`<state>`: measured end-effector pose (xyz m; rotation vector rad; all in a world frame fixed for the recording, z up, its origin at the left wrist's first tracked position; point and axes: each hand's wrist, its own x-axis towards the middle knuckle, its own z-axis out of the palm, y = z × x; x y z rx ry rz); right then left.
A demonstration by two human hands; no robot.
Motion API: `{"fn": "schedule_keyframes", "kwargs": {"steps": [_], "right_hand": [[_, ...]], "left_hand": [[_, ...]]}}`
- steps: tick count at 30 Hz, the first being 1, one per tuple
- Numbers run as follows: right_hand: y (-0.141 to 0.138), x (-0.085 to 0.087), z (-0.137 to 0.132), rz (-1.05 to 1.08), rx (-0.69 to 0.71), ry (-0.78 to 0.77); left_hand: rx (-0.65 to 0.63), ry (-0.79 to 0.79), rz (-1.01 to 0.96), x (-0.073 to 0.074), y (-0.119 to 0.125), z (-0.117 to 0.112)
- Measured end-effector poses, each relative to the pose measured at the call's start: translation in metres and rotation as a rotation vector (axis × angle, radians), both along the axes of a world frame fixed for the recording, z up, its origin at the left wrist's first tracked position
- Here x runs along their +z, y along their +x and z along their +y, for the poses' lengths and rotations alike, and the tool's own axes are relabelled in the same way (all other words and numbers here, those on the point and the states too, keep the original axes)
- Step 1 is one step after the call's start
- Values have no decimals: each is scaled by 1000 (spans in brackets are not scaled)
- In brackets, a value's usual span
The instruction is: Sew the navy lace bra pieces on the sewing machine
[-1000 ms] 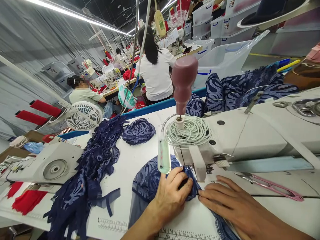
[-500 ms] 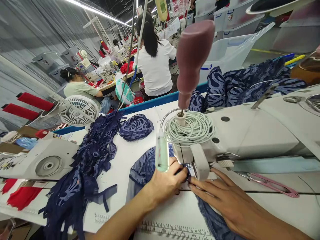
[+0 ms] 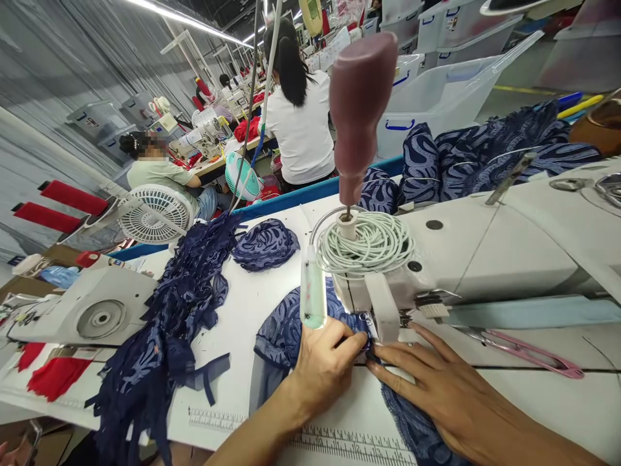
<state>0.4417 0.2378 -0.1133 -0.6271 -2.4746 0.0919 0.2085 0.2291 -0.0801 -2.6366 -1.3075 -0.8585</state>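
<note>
A navy lace fabric piece [image 3: 284,327] lies on the white table under the head of a white sewing machine [image 3: 466,252]. My left hand [image 3: 323,366] rests on this fabric just left of the presser foot, its fingers curled and pinching the cloth. My right hand [image 3: 431,388] lies flat on the fabric to the right of the foot, fingers stretched toward the needle. The two hands nearly touch at their fingertips. A mauve thread cone [image 3: 359,110] stands on top of the machine above a coil of grey cord [image 3: 366,243].
A heap of navy lace pieces [image 3: 169,336] lies to the left, with one cup-shaped piece [image 3: 264,243] behind it. Pink thread snips [image 3: 528,349] lie at the right. A second machine [image 3: 92,314], a white fan [image 3: 152,217] and red cloth [image 3: 51,378] sit at the left. Two other people work at benches behind.
My hands have moved closer together at the presser foot and the fabric has shifted slightly under it. The view has shifted a little.
</note>
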Motion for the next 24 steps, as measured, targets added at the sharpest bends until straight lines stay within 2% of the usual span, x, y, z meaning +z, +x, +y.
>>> {"fn": "schedule_keyframes", "kwargs": {"steps": [5, 10, 15, 20, 24], "right_hand": [[1, -3, 0, -28, -3, 24], [0, -3, 1, -42, -40, 29], [0, -3, 2, -55, -52, -4], [-2, 4, 2, -7, -32, -47], [-2, 4, 1, -5, -3, -41]], "left_hand": [[-10, 49, 74, -8, 2, -1], [-25, -20, 126, -16, -5, 12], [-77, -102, 176, -9, -10, 26], [50, -138, 126, 7, -11, 8], [74, -125, 164, 10, -10, -12]]}}
